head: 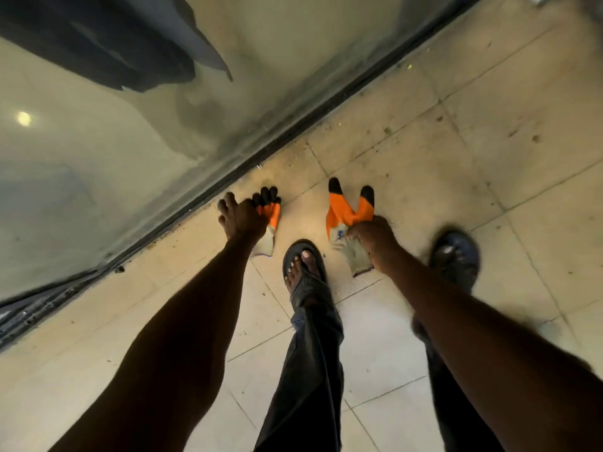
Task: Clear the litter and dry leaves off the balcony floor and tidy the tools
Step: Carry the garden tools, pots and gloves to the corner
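I look straight down at the tiled balcony floor. My left hand grips one work glove, orange with black fingertips and a pale cuff that hangs down. My right hand pinches a second glove of the same kind at its middle; two black-tipped fingers stick up and its cuff points down. Both gloves are held above the floor, a little apart. Small specks of dirt and leaf bits lie scattered on the tiles.
A dark sliding-door track runs diagonally from lower left to upper right, with glass beyond it. My left foot in a black sandal stands between the gloves; my right foot is blurred at the right.
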`<control>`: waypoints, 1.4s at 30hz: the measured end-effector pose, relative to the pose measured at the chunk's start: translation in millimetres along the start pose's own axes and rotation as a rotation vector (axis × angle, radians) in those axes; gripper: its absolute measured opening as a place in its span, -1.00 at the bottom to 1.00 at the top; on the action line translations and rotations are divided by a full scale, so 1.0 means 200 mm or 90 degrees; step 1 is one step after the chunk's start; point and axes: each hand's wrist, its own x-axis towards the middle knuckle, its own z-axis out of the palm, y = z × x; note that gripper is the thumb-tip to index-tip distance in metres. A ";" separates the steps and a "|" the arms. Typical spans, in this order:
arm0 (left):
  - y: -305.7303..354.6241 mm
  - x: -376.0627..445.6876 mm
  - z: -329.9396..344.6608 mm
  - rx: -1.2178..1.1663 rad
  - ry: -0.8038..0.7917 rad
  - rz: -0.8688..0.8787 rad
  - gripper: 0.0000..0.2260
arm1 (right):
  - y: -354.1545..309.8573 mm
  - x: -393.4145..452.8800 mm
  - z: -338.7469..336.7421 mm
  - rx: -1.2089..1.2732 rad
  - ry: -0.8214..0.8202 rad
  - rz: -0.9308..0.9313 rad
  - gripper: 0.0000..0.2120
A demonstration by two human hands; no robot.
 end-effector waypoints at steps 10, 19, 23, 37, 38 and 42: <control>0.28 -1.00 -0.81 -0.496 -0.059 -0.202 -0.74 | -0.37 -1.11 -0.38 0.065 -0.095 -0.062 -0.60; 0.29 -2.19 -1.61 -0.829 0.066 -0.276 -0.93 | -0.54 -2.01 -0.57 -0.122 -0.074 -0.026 0.17; 0.15 -2.62 -1.68 -0.907 0.044 -0.246 -0.84 | -0.54 -2.61 -0.61 -0.165 -0.095 -0.112 -0.14; -0.52 -3.63 -1.18 -1.318 0.297 -0.615 -0.89 | 0.05 -3.23 0.06 -0.712 -0.165 -0.308 -0.62; -0.59 -3.69 -1.12 -1.358 0.320 -0.637 -0.88 | 0.12 -3.27 0.14 -0.739 -0.172 -0.319 -0.62; -0.95 -3.97 -0.81 -1.503 0.354 -0.718 -0.95 | 0.55 -3.37 0.49 -0.849 -0.242 -0.353 -0.47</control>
